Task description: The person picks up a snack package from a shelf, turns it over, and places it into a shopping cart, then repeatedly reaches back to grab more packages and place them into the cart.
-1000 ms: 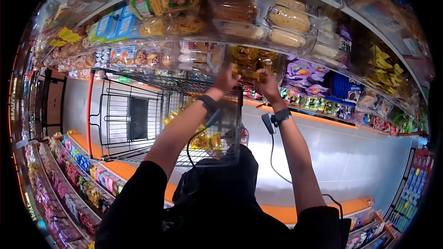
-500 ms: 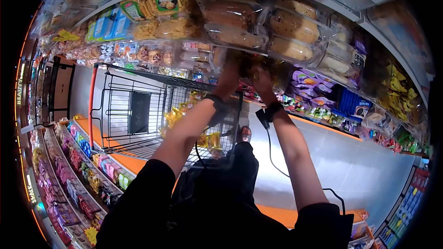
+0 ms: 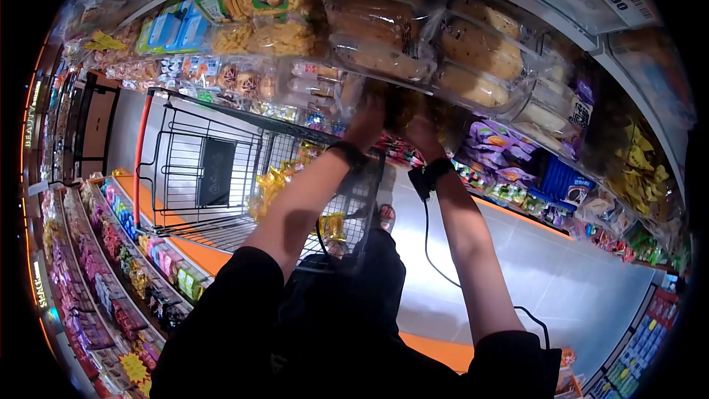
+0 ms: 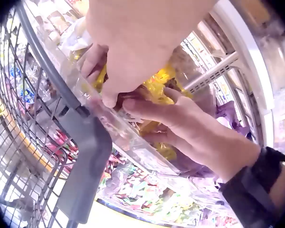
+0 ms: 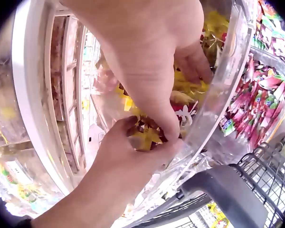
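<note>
The fingers of the left hand [image 5: 121, 159] curl round a small, crinkled, gold-yellow and dark-red foil packet [image 5: 146, 138], thumb on one side and fingers on the other. The right hand [image 4: 187, 123] is bent in right beside it, its fingers among the foil; whether they grasp that packet or another, I cannot tell.

The likeliest trouble, I judge, is a slip: the wrapping looks slick, and a hold by the loose, frilled end could let the packet drop or tear. With both hands so close, one could also knock the other's hold, or snag neighbouring packets over the low front wall.

The packet looks shiny and twisted to a star-like yellow frill at its end; most of its body is hidden by the hands. It is in the mouth of a clear plastic shelf bin [image 5: 213, 114] containing similar gold wrappers [image 5: 213, 26].

Just beside the bin stands a black wire trolley with grey plastic corners [image 4: 88, 164], carrying more gold-yellow foil packets [image 3: 269, 191]. Above lie long cream-coloured loaves in clear wrap [image 3: 480, 52]; farther right, shiny purple packets [image 3: 495, 146].
</note>
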Available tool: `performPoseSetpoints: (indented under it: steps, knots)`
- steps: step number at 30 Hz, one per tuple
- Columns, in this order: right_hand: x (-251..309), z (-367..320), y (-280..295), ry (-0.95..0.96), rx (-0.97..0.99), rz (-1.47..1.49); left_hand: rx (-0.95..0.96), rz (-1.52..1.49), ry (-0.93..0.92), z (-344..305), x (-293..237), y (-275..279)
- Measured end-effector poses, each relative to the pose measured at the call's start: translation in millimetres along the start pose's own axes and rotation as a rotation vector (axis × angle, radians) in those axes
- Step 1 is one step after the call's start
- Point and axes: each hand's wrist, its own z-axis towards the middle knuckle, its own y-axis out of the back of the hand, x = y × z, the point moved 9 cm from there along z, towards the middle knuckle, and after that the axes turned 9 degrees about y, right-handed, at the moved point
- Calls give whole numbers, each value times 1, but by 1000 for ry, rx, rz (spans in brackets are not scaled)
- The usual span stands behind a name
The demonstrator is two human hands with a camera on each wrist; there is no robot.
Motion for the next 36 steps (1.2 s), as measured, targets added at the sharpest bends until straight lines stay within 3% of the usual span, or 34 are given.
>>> performPoseSetpoints:
  steps: [2, 7, 8, 11, 14, 16, 19, 20, 21, 23, 27, 29, 32, 33, 36]
  knots:
    - [13, 1, 0, 16, 138, -13, 173, 75, 101, 4, 8, -15]
    - [-68, 11, -60, 356, 89, -291, -5, -47, -66, 12, 8, -12]
    - [-63, 10, -59, 382, 81, -343, -61, -74, -90, 11, 9, -10]
    - [-6, 2, -25, 370, 57, -492, 69, -56, 25, 7, 2, 2]
    - [9, 0, -25, 425, 167, -468, 38, -201, -10, 9, 7, 1]
    - [29, 4, 1, 33, 217, -176, -4, -126, -62, 9, 13, -13]
    - [24, -4, 12, -306, 124, 76, 37, -174, 8, 3, 0, 17]
    - [23, -1, 16, -281, 85, 78, 69, -218, 57, 1, -5, 30]
    - [22, 2, 19, -255, 46, 78, -32, -232, -5, 3, -11, 40]
    - [22, 14, 26, -11, 4, -24, -231, -262, -130, 6, -21, 58]
    - [-39, 43, 12, -101, 214, -291, -189, -94, -90, 45, -15, 32]
    - [-31, 59, 13, -248, 286, -386, -164, -153, -143, 57, -18, 26]
    - [-20, 50, 17, -301, 265, -478, -182, -133, -144, 55, -16, 23]
    - [-43, 34, 2, 148, -11, -566, -149, -134, -119, 53, -16, 23]
    - [-36, 30, 3, 35, -24, -542, -83, -137, -65, 43, -19, 31]
